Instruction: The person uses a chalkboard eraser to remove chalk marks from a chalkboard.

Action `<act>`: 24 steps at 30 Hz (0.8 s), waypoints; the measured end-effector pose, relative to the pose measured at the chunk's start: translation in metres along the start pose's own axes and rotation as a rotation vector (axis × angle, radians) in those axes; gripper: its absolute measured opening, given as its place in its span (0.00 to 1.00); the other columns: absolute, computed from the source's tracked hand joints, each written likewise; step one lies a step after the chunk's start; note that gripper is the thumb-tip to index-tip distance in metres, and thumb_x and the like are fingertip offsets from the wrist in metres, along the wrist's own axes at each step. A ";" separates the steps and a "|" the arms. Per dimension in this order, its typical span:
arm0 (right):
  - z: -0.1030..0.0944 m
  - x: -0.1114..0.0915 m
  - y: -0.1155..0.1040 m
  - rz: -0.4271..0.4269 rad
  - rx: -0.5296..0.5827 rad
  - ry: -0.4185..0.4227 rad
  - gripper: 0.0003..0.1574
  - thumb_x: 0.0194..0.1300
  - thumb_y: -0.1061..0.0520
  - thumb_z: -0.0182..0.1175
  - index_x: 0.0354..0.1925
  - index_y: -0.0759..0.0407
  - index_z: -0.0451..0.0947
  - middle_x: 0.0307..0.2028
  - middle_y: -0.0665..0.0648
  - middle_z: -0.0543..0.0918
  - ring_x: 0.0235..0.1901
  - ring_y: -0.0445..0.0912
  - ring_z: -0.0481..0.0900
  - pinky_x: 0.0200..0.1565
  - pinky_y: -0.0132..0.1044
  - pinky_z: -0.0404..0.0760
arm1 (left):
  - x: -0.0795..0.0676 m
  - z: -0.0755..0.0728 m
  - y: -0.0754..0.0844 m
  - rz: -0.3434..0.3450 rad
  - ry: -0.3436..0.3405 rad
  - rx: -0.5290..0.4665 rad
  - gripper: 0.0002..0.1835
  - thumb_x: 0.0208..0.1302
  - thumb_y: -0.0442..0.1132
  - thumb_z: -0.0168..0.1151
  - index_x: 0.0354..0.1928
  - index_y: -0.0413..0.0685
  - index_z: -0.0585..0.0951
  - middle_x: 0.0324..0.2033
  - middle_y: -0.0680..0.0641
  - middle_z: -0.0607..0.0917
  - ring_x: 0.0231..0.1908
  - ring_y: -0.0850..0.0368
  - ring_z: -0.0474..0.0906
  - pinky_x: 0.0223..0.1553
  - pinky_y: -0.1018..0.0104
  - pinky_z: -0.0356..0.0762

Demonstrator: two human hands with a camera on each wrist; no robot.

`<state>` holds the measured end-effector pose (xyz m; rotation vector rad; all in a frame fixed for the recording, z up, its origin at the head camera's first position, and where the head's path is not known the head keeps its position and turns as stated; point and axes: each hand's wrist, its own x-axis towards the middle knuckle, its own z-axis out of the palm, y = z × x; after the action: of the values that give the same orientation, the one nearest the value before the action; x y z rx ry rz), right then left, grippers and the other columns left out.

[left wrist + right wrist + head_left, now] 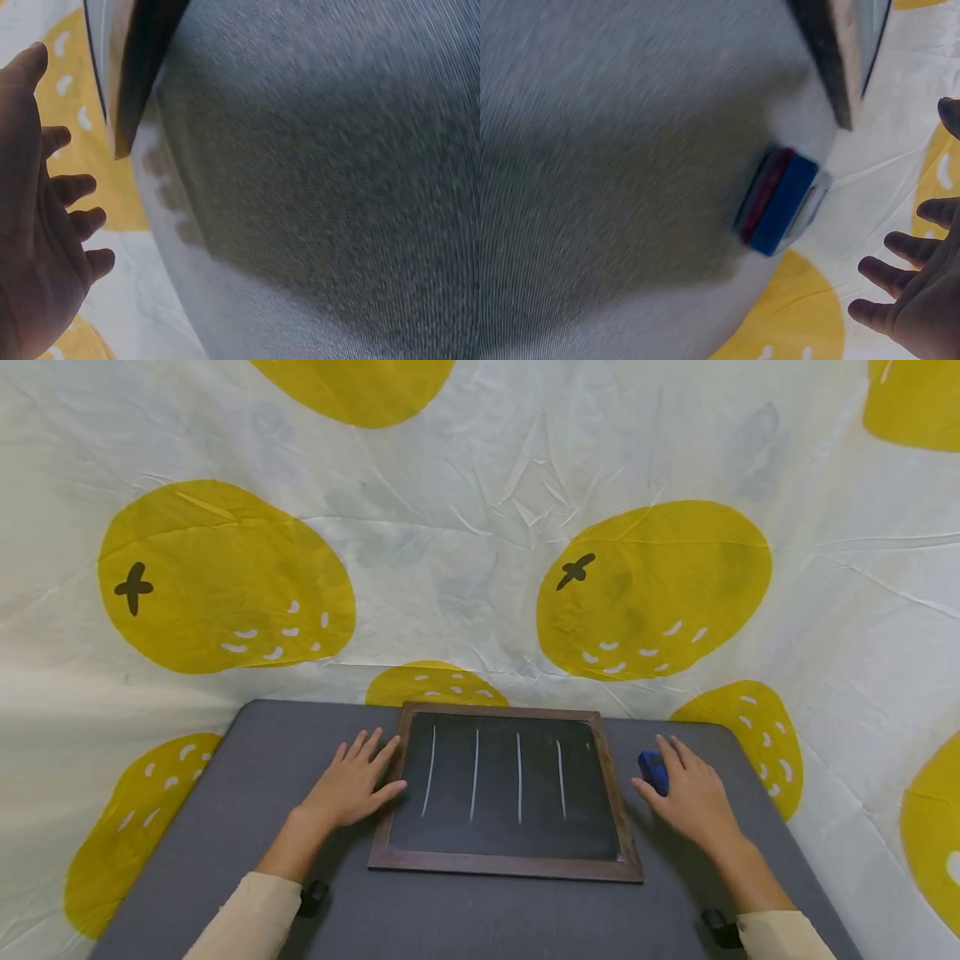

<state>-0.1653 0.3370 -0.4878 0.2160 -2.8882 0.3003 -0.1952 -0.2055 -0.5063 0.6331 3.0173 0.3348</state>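
A small chalkboard (495, 839) with a brown wooden frame (502, 866) lies on the table, marked with several upright white lines. Over its left edge my left hand (348, 783) is spread, fingers extended and holding nothing. The left wrist view has that hand (37, 225) raised off the table beside the frame's edge (131, 90). To the board's right is a blue block-shaped eraser (654, 770), partly covered by my right hand (693, 797). In the right wrist view the eraser (784, 206), with a reddish layer, sits on the table, apart from the extended fingers (889, 274).
The dark grey table (420, 914) reaches back to a white cloth (450, 577) printed with yellow fruit shapes, which hangs behind and at both sides. A black strap piece (311, 897) is at the left wrist, another (722, 928) at the right.
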 end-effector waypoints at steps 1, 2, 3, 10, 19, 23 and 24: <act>0.001 0.000 0.004 0.007 0.000 -0.006 0.57 0.65 0.37 0.68 0.75 0.71 0.61 0.69 0.80 0.67 0.61 0.78 0.71 0.57 0.77 0.70 | 0.000 0.000 -0.001 0.001 -0.003 -0.001 0.45 0.74 0.69 0.51 0.83 0.53 0.56 0.80 0.35 0.56 0.79 0.31 0.51 0.74 0.28 0.50; 0.002 0.001 0.008 0.018 0.004 -0.018 0.57 0.66 0.36 0.68 0.75 0.72 0.61 0.69 0.80 0.67 0.61 0.79 0.70 0.56 0.77 0.70 | 0.001 0.000 -0.001 0.004 -0.005 -0.001 0.45 0.74 0.69 0.51 0.83 0.52 0.57 0.80 0.34 0.57 0.79 0.31 0.51 0.74 0.28 0.51; 0.004 0.001 0.011 0.033 0.008 -0.033 0.58 0.66 0.35 0.67 0.76 0.71 0.60 0.69 0.80 0.66 0.60 0.80 0.70 0.55 0.78 0.70 | 0.001 0.000 -0.002 0.005 -0.005 -0.003 0.45 0.74 0.69 0.51 0.82 0.52 0.57 0.80 0.34 0.57 0.79 0.31 0.52 0.74 0.28 0.51; 0.014 0.005 0.028 0.145 0.066 -0.132 0.62 0.68 0.30 0.63 0.77 0.73 0.55 0.68 0.83 0.63 0.59 0.82 0.67 0.51 0.80 0.70 | 0.002 -0.001 -0.008 0.022 -0.014 -0.021 0.44 0.74 0.67 0.52 0.82 0.50 0.58 0.79 0.33 0.59 0.77 0.28 0.53 0.72 0.27 0.52; 0.019 0.005 0.038 0.245 0.188 -0.224 0.66 0.70 0.31 0.61 0.76 0.80 0.49 0.64 0.89 0.60 0.57 0.83 0.65 0.52 0.75 0.72 | 0.003 0.009 -0.017 0.016 -0.031 -0.018 0.44 0.74 0.68 0.52 0.82 0.51 0.58 0.78 0.33 0.60 0.77 0.28 0.54 0.71 0.25 0.53; 0.024 0.003 0.040 0.303 0.224 -0.237 0.67 0.68 0.31 0.62 0.75 0.82 0.50 0.63 0.90 0.58 0.56 0.80 0.65 0.49 0.72 0.75 | 0.003 0.015 -0.018 -0.003 -0.063 -0.039 0.45 0.74 0.69 0.50 0.83 0.52 0.56 0.79 0.33 0.59 0.77 0.27 0.53 0.70 0.23 0.53; 0.025 0.002 0.041 0.313 0.230 -0.238 0.67 0.68 0.31 0.63 0.75 0.82 0.50 0.63 0.89 0.58 0.55 0.79 0.66 0.49 0.71 0.75 | 0.003 0.016 -0.018 -0.008 -0.071 -0.047 0.45 0.74 0.69 0.50 0.83 0.52 0.56 0.79 0.32 0.58 0.77 0.27 0.53 0.70 0.23 0.53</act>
<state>-0.1795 0.3707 -0.5187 -0.1794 -3.1144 0.7080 -0.2037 -0.2176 -0.5255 0.6159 2.9351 0.3732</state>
